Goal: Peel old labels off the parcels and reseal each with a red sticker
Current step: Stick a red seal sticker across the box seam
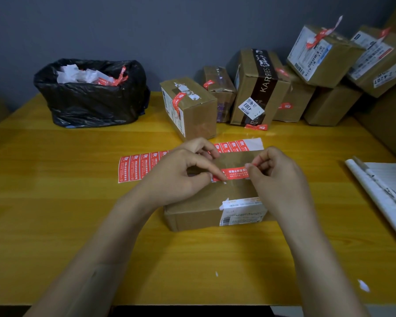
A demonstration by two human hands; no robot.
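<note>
Landmark: the near parcel (199, 212), a flat brown carton on the yellow table (55, 213) directly below your hands.
Red sticker (235, 174): it is stretched flat across the top of the near parcel, over the taped seam, white print facing up.
Your left hand (181, 172): fingers curled, thumb and forefinger pinching the left end of the red sticker against the top of the near parcel.
Your right hand (278, 177): fingers curled, thumb and forefinger nipping the right end of the red sticker, just above the near parcel's right edge.
Shipping label (242, 212): white, wrapped over the near parcel's front right corner, one top corner lifted.
Sticker sheet (137, 167): lies flat on the table just behind the near parcel, running out to its left; part of it is hidden by your left hand.
Other parcels (256, 88): stacked in a cluster well behind the near parcel and to its right; several carry red stickers and white labels.
Black bin bag (89, 97): well behind the near parcel to the left, open, with white and red scraps inside.
Paper pad (393, 202): to the right of the near parcel, well apart, with a pen (380, 183) lying on it.
White scraps (363, 285): on the table in front of the near parcel, towards the right.
</note>
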